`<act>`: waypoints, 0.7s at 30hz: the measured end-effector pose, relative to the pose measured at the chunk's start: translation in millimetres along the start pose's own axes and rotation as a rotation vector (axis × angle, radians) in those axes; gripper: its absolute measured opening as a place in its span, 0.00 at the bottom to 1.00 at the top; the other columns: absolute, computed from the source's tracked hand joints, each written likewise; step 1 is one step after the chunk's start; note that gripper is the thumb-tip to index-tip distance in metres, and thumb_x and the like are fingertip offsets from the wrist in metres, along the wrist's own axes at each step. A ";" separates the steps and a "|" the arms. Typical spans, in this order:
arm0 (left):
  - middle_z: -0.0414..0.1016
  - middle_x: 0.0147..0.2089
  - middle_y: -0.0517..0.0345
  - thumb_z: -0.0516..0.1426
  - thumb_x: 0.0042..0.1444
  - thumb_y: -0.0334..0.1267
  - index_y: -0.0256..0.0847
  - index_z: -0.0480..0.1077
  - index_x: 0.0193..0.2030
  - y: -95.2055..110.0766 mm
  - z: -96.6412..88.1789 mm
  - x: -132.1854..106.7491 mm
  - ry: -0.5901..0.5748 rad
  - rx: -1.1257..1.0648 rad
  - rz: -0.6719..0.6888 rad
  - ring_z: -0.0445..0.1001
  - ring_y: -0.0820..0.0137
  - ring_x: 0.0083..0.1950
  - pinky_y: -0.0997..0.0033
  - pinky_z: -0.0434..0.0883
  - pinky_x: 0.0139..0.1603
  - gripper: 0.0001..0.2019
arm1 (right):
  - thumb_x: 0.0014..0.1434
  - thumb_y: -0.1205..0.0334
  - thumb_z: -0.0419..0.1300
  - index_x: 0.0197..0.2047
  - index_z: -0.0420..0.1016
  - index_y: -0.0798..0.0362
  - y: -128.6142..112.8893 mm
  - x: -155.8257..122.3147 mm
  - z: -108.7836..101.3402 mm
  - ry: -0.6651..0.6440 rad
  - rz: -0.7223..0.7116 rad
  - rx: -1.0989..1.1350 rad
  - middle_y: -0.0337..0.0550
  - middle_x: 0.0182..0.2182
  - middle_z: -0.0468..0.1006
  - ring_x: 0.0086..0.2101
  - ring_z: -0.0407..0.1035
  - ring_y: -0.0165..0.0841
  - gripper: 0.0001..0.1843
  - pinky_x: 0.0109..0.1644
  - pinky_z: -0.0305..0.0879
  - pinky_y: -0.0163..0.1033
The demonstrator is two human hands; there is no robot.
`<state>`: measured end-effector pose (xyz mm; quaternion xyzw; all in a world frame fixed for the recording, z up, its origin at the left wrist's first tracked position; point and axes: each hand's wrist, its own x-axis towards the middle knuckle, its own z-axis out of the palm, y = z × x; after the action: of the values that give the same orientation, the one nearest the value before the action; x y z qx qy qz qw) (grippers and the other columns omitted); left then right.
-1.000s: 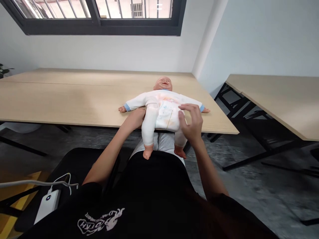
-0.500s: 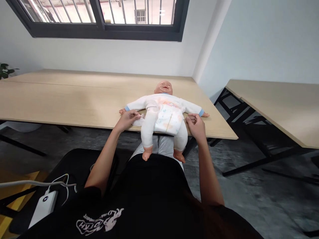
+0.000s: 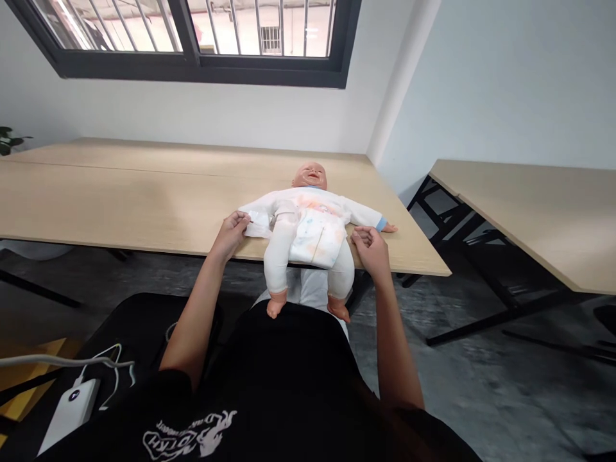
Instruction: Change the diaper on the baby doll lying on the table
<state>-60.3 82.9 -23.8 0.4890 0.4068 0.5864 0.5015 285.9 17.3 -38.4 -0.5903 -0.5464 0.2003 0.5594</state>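
A baby doll (image 3: 308,218) in a white suit lies on its back at the near edge of a light wooden table (image 3: 135,199), legs hanging over the edge. A printed diaper (image 3: 315,239) covers its middle. My left hand (image 3: 231,232) pinches the diaper's white side tab (image 3: 257,224), pulled out to the doll's left side. My right hand (image 3: 369,247) is curled closed at the doll's other hip, beside the diaper's edge; what its fingers hold is hidden.
A second wooden table (image 3: 529,212) stands to the right across a gap of grey floor. A white power bank (image 3: 65,417) with cables lies at lower left on a black chair. A window runs along the far wall.
My right hand came off the diaper's front and dropped to the doll's hip. My left hand came out from under the doll and pulled the white tab outward to the left.
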 end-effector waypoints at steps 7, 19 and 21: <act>0.72 0.33 0.59 0.66 0.49 0.36 0.37 0.65 0.32 -0.3 -1.1 1.2 0.075 -0.157 -0.036 0.73 0.72 0.34 0.71 0.75 0.35 0.13 | 0.54 0.42 0.59 0.40 0.73 0.54 1.4 -0.1 0.1 0.011 -0.010 0.007 0.52 0.36 0.81 0.38 0.75 0.42 0.23 0.50 0.73 0.52; 0.72 0.26 0.63 0.61 0.48 0.35 0.40 0.68 0.34 -10.0 1.4 5.3 0.168 0.098 0.190 0.67 0.75 0.23 0.78 0.66 0.23 0.07 | 0.54 0.41 0.58 0.38 0.73 0.52 2.7 1.1 0.2 -0.010 0.021 0.034 0.51 0.36 0.81 0.37 0.76 0.43 0.22 0.52 0.73 0.54; 0.73 0.27 0.59 0.60 0.48 0.36 0.38 0.73 0.32 -8.1 0.9 3.1 0.076 0.183 0.183 0.68 0.75 0.23 0.78 0.66 0.24 0.05 | 0.54 0.41 0.59 0.38 0.73 0.52 2.5 0.7 0.0 -0.010 0.023 0.036 0.51 0.36 0.81 0.38 0.76 0.43 0.22 0.52 0.73 0.54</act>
<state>-57.9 87.3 -30.9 0.5454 0.4309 0.6083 0.3832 287.2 18.5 -40.3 -0.5853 -0.5388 0.2194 0.5648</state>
